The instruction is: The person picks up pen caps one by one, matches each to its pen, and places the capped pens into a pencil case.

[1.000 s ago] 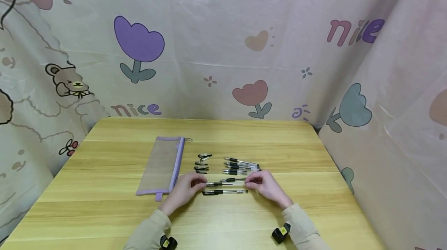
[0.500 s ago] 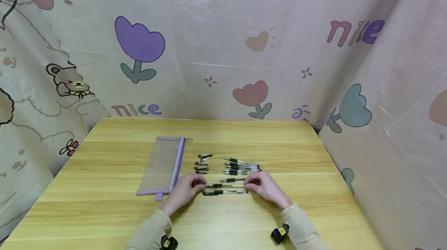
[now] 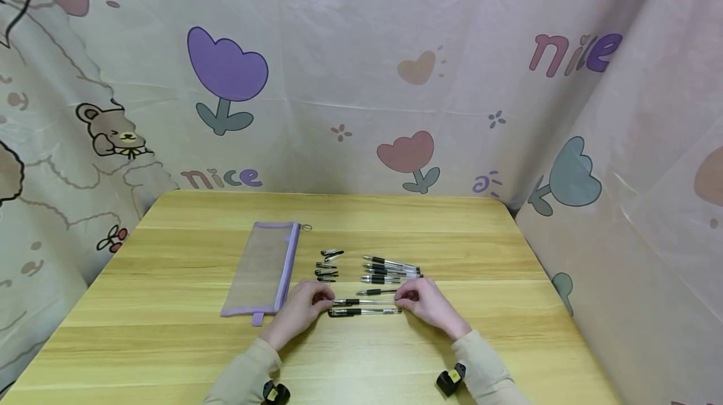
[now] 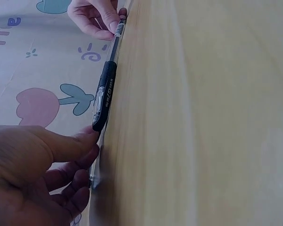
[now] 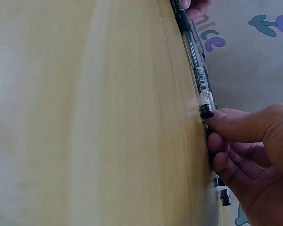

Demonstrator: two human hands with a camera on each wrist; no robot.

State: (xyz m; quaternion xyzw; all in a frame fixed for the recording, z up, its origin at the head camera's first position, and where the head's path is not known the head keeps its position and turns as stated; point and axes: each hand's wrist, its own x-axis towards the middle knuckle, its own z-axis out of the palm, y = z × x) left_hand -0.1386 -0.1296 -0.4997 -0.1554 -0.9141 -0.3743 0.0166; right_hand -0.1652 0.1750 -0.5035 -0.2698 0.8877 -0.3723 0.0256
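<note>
In the head view, my left hand (image 3: 305, 306) and right hand (image 3: 426, 304) pinch opposite ends of a clear-barrelled gel pen (image 3: 367, 301) lying crosswise. Parallel to it, on the near side, lies a capped gel pen (image 3: 364, 312); its black grip (image 4: 108, 77) shows in the left wrist view and its barcoded barrel (image 5: 201, 80) in the right wrist view. This nearer pen mostly hides the pinched one in both wrist views. Just beyond the hands is another uncapped pen (image 3: 374, 292), its rear end partly behind my right fingers.
Several loose black pen caps (image 3: 326, 265) lie in a column beyond my left hand. Several uncapped pens (image 3: 390, 270) form a row beyond my right hand. A mesh zip pouch with purple edging (image 3: 257, 270) lies flat on the wooden table (image 3: 169, 336). A printed curtain (image 3: 316, 154) surrounds the table.
The pinched pen has shifted slightly toward the near capped pen, and my right hand has edged left. Both hands keep hold of it; the other pens, caps and pouch stay put.
</note>
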